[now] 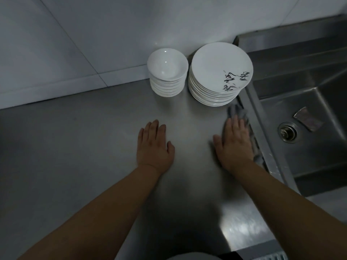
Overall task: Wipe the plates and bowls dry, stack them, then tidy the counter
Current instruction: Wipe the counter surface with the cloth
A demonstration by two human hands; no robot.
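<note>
White bowls (167, 72) and plates (219, 72) stand in two neat stacks, side by side at the back of the steel tabletop (75, 147) by the tiled wall, the top plate marked with black brushwork. Drying and stacking look done; wiping the tabletop appears to be what is left. The right hand (234, 143), fingers flat, presses a grey cloth (236, 111) beside the sink (319, 102). The left hand (154, 145) rests flat and empty nearby.

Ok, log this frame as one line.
stage: counter tidy | bowls: stacked | plates: stacked | left hand: flat on counter | right hand: flat on cloth by sink
</note>
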